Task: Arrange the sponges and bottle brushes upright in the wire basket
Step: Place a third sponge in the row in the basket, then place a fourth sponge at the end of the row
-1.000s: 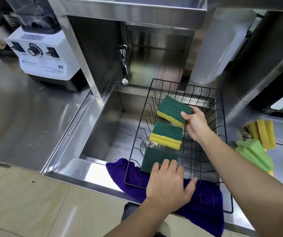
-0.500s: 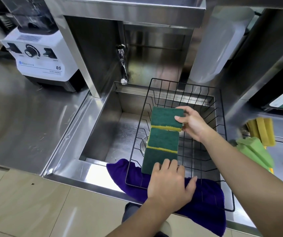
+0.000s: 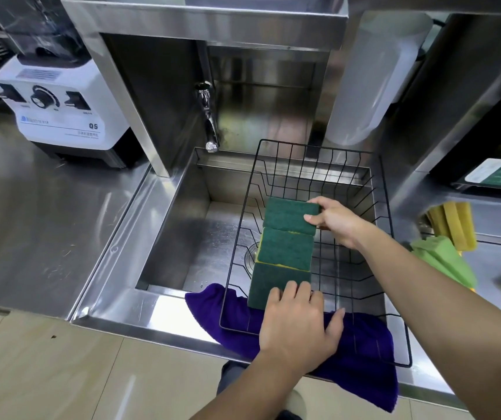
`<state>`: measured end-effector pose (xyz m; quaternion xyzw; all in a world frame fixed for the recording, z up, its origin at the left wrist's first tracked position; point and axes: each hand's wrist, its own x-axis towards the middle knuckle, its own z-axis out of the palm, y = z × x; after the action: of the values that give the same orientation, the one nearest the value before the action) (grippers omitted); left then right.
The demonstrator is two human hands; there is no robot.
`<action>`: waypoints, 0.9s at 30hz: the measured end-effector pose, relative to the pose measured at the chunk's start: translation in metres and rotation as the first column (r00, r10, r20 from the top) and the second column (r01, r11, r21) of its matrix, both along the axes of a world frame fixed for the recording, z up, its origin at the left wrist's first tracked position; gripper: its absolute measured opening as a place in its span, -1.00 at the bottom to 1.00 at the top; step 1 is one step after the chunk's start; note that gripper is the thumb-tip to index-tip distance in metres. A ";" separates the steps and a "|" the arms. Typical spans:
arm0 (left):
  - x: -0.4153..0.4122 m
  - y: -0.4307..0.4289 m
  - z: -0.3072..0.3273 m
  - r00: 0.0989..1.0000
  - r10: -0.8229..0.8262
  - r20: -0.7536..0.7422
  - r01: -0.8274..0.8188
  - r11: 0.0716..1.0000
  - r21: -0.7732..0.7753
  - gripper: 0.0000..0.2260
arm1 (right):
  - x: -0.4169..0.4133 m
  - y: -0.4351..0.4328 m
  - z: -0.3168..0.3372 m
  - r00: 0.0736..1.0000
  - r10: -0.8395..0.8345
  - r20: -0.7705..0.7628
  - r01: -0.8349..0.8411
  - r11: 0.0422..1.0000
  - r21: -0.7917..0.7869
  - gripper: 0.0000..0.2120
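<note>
Three green sponges stand in a row along the left side of the wire basket [image 3: 390, 225], green scrub faces toward the camera, thin yellow edges showing between them. Far sponge [image 3: 288, 219], middle sponge [image 3: 285, 248], near sponge [image 3: 273, 281]; each touches its neighbour.

Right hand [image 3: 338, 221] grips the far sponge at its right end, thumb on the front face, fingers wrapped behind. Left hand [image 3: 299, 324] rests fingers against the near sponge's lower right corner, palm flat over the basket's near rim, thumb spread right; pressing rather than clenched around it.

Basket sits across the right part of the steel sink [image 3: 176, 225], its near edge on a purple cloth [image 3: 364, 359] draped over the sink's front lip. Tap [image 3: 208, 122] hangs over the sink's far left corner.

Right of the basket, on the tabletop [image 3: 46, 225]: a light green brush head [image 3: 443, 259] and a yellow one [image 3: 452, 227] behind it, both blurred. Far left on the tabletop, a white blender base [image 3: 58, 116]. Frosted plastic jug [image 3: 370, 83] upright behind the basket.
</note>
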<state>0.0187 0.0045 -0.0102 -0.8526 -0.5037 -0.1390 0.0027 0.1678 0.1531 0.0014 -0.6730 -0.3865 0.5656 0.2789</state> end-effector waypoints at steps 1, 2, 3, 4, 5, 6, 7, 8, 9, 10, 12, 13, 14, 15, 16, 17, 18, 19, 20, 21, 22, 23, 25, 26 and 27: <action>0.000 0.000 0.000 1.000 0.001 0.003 -0.001 1.000 -0.003 -0.59 | -0.001 -0.001 0.002 0.998 0.045 0.037 -0.044 0.999 -0.005 -0.71; 0.000 0.000 0.000 1.000 0.000 0.005 0.000 1.000 -0.006 -0.59 | -0.003 -0.002 0.004 0.994 0.079 0.077 -0.079 0.997 -0.006 -0.69; 0.000 0.000 0.001 1.000 -0.001 0.005 0.001 1.000 -0.008 -0.59 | -0.004 -0.003 0.004 0.989 0.098 0.112 -0.098 0.995 0.000 -0.67; -0.001 0.000 0.001 1.000 -0.002 0.005 0.002 1.000 -0.009 -0.59 | -0.004 -0.004 0.003 0.985 0.099 0.144 -0.102 0.995 0.015 -0.65; -0.001 0.000 0.002 1.000 -0.004 0.005 0.004 1.000 -0.011 -0.59 | -0.004 -0.005 0.002 0.978 0.090 0.187 -0.098 0.995 0.034 -0.61; -0.001 0.000 0.002 1.000 -0.007 0.006 0.007 1.000 -0.011 -0.60 | -0.003 -0.007 0.000 0.967 0.073 0.243 -0.089 0.995 0.055 -0.56; -0.001 0.000 0.003 1.000 -0.013 0.008 0.013 1.000 -0.010 -0.60 | -0.002 -0.008 -0.002 0.953 0.049 0.299 -0.076 0.994 0.077 -0.51; 0.000 0.000 0.003 1.000 -0.022 0.009 0.022 1.000 -0.007 -0.60 | 0.000 -0.010 -0.003 0.942 0.017 0.335 -0.053 0.994 0.098 -0.47; 0.000 -0.001 0.003 0.999 -0.033 0.009 0.033 0.999 -0.001 -0.60 | 0.001 -0.013 -0.002 0.938 -0.016 0.347 -0.029 0.992 0.122 -0.45; 0.001 -0.001 0.003 0.999 -0.047 0.007 0.047 0.999 0.008 -0.60 | 0.003 -0.016 -0.002 0.936 -0.049 0.348 -0.003 0.989 0.149 -0.46; 0.002 -0.001 0.003 0.996 -0.091 -0.007 0.091 0.995 0.026 -0.59 | 0.011 -0.023 0.004 0.936 -0.104 0.335 0.039 0.980 0.193 -0.54; 0.003 -0.002 0.002 0.992 -0.121 -0.019 0.121 0.992 0.031 -0.58 | 0.017 -0.026 0.008 0.935 -0.129 0.330 0.056 0.974 0.221 -0.59; 0.004 -0.003 0.002 0.988 -0.151 -0.034 0.152 0.988 0.034 -0.57 | 0.023 -0.030 0.013 0.934 -0.158 0.321 0.075 0.964 0.254 -0.65; 0.006 -0.005 0.002 0.983 -0.178 -0.048 0.180 0.983 0.037 -0.56 | 0.030 -0.034 0.018 0.934 -0.197 0.299 0.106 0.950 0.294 -0.71; 0.009 -0.008 0.002 0.977 -0.205 -0.057 0.207 0.978 0.039 -0.55 | 0.038 -0.038 0.022 0.933 -0.243 0.265 0.145 0.929 0.340 -0.78; 0.014 -0.012 0.002 0.971 -0.230 -0.060 0.233 0.972 0.039 -0.55 | 0.046 -0.043 0.027 0.928 -0.290 0.234 0.184 0.903 0.388 -0.83; 0.019 -0.017 0.001 0.966 -0.253 -0.058 0.255 0.966 0.043 -0.55 | 0.055 -0.049 0.031 0.918 -0.332 0.216 0.215 0.876 0.431 -0.86; 0.024 -0.023 -0.001 0.961 -0.272 -0.052 0.275 0.960 0.054 -0.56 | 0.064 -0.055 0.036 0.907 -0.365 0.212 0.232 0.851 0.470 -0.88; 0.029 -0.028 -0.003 0.955 -0.292 -0.044 0.294 0.953 0.070 -0.57 | 0.074 -0.061 0.041 0.893 -0.396 0.213 0.247 0.828 0.503 -0.88; 0.031 -0.031 -0.005 0.950 -0.311 -0.040 0.313 0.945 0.088 -0.57 | 0.084 -0.067 0.044 0.879 -0.429 0.209 0.268 0.806 0.527 -0.87; 0.032 -0.032 -0.007 0.944 -0.327 -0.040 0.330 0.937 0.112 -0.56 | 0.094 -0.073 0.046 0.858 -0.473 0.201 0.304 0.782 0.544 -0.86; 0.032 -0.032 -0.010 0.940 -0.337 -0.042 0.340 0.930 0.142 -0.56 | 0.105 -0.079 0.046 0.825 -0.528 0.204 0.348 0.757 0.553 -0.86; 0.028 -0.030 -0.013 0.940 -0.338 -0.040 0.339 0.921 0.191 -0.55 | 0.127 -0.093 0.044 0.724 -0.643 0.250 0.429 0.703 0.567 -0.87; 0.027 -0.030 -0.014 0.942 -0.333 -0.038 0.333 0.920 0.208 -0.55 | 0.138 -0.101 0.041 0.654 -0.696 0.297 0.456 0.675 0.580 -0.84; 0.025 -0.030 -0.014 0.944 -0.328 -0.037 0.328 0.918 0.223 -0.55 | 0.149 -0.110 0.039 0.568 -0.736 0.368 0.466 0.656 0.593 -0.80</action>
<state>0.0441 -0.0251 -0.0245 -0.9189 -0.3346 -0.1944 0.0762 0.3168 0.0432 0.0405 -0.8235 -0.3057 0.0963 0.4682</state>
